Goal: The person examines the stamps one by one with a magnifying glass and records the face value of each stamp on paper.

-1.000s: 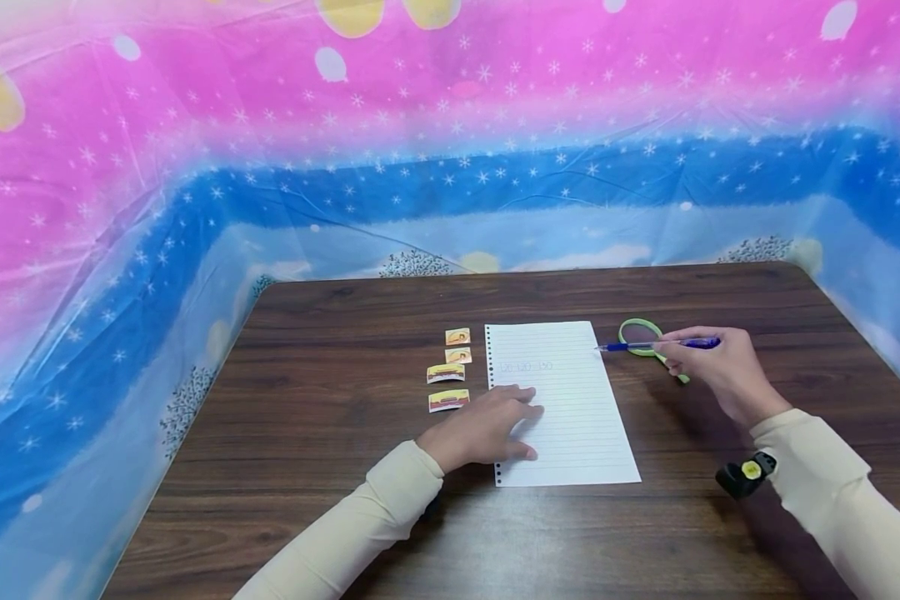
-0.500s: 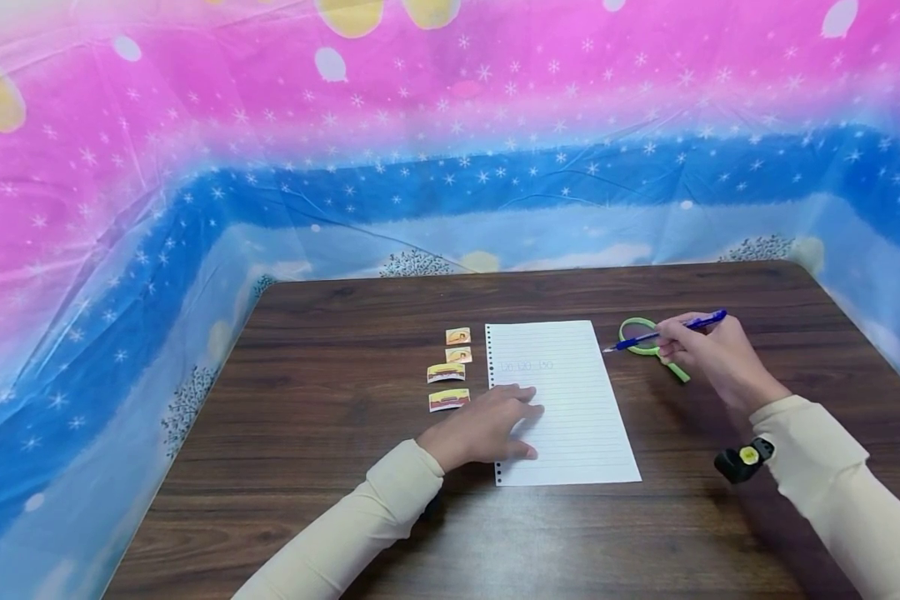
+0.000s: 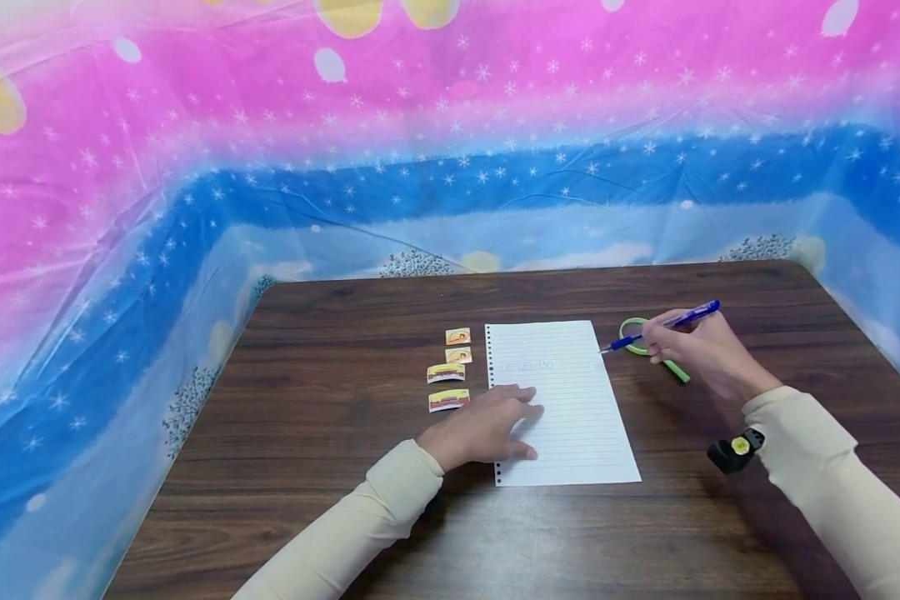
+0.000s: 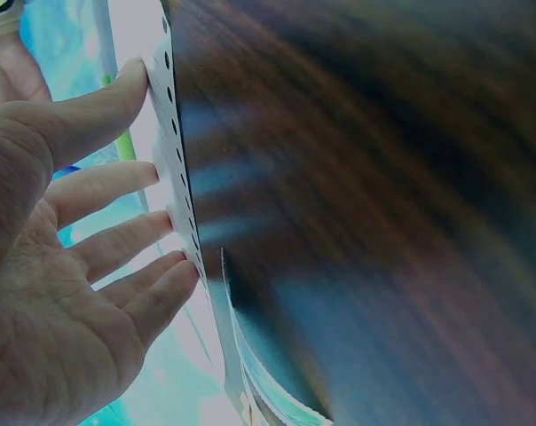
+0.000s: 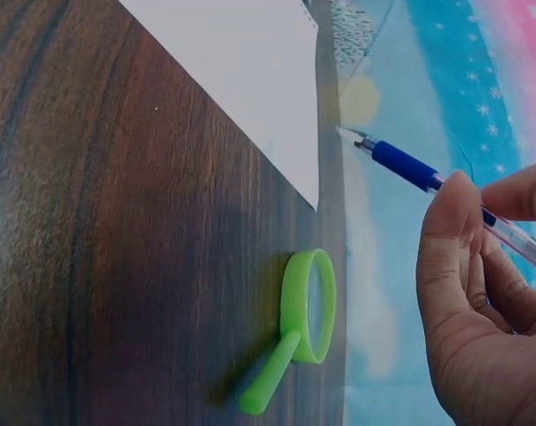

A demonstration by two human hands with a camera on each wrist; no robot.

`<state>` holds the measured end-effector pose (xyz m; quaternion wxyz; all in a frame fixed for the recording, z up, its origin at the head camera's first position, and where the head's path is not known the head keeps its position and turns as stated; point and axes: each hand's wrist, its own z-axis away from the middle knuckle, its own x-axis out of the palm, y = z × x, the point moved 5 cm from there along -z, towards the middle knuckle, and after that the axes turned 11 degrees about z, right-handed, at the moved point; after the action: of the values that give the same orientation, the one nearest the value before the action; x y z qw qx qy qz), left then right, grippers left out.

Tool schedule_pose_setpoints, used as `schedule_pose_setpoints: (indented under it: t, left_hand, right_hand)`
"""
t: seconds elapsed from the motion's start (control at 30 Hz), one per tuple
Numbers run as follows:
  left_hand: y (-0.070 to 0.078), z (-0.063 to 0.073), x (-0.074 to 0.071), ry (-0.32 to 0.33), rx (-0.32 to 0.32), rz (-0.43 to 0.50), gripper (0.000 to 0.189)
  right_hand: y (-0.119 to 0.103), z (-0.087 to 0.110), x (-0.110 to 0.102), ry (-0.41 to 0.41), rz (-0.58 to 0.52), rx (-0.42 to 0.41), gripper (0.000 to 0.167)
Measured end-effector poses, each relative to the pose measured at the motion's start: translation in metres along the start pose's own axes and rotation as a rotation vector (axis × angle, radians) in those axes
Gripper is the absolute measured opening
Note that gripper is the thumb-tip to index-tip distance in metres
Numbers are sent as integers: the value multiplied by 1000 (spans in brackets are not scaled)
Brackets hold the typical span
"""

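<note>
A lined, hole-punched sheet of paper (image 3: 570, 417) lies on the table with a short row of faint handwritten figures near its upper left. My left hand (image 3: 487, 423) rests on the sheet's left side, fingers spread and fairly straight; the left wrist view shows its fingertips (image 4: 186, 271) along the punched edge. Between thumb and fingers my right hand (image 3: 708, 350) pinches a blue pen (image 3: 693, 314). The pen's tip points left, over the sheet's right edge in the head view. In the right wrist view, the pen (image 5: 403, 164) appears raised above the tabletop.
A green magnifying glass (image 3: 675, 371) lies right of the paper, partly covered by my right hand in the head view. Left of the sheet are small picture cutouts, two orange ones (image 3: 457, 337) and two yellow-and-red ones (image 3: 448, 400). A patterned cloth (image 3: 450, 183) hangs behind the dark wooden table (image 3: 307, 375).
The right hand with the pen first tilts the pen's back end upward, then shifts slightly left toward the paper. The left hand and the sheet stay put.
</note>
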<state>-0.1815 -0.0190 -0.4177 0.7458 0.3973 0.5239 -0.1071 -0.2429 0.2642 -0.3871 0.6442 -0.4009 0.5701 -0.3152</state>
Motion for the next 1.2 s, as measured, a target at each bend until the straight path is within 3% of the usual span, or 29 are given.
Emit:
schedule_pose_setpoints:
  t: [0.13,0.3,0.53,0.73,0.97,1.2]
  left_hand:
    - [0,1,0,-5,-4,11,58]
    - [0,1,0,-5,-2,15,58]
    - [1,0,-1,-4,3,19,58]
    - [0,1,0,-4,-2,10,58]
    - [-1,1,0,-2,-10,12,59]
    - [0,0,0,-7,-20,12,59]
  right_hand:
    - [-2,-4,4,10,4,-19,36]
    - [-4,-10,10,-5,-39,-42,42]
    - [-8,-15,19,-16,-43,-89,34]
    - [-9,-18,29,-32,-105,-62,35]
    - [-7,-22,37,-32,-53,-93,38]
    - [-1,-28,52,-43,-86,-72,34]
